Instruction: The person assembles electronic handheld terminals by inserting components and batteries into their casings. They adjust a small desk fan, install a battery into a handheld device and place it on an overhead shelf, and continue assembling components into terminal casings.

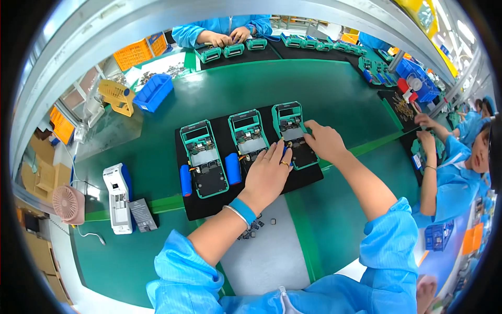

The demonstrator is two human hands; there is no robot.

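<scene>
Three green-framed device housings with circuit boards and wires lie in a row on a black mat point(197, 208): a left housing point(210, 181), a middle housing point(256, 144) and a right housing point(305, 157). Blue cylindrical batteries rest beside the left one point(185, 180) and the middle one point(233, 168). My left hand point(267, 175) reaches to the right housing, its fingers around a blue battery point(285, 152) that they mostly cover. With thumb and fingers, my right hand point(325, 141) grips the right edge of that same housing. Fingertip contact is partly hidden.
Small dark square parts point(253, 228) lie on a grey sheet point(266, 261) near me. At left are a white device point(118, 199), a grey pack point(142, 215), a pink fan point(68, 204) and a blue bin point(153, 93). Co-workers handle similar housings across the table and at right.
</scene>
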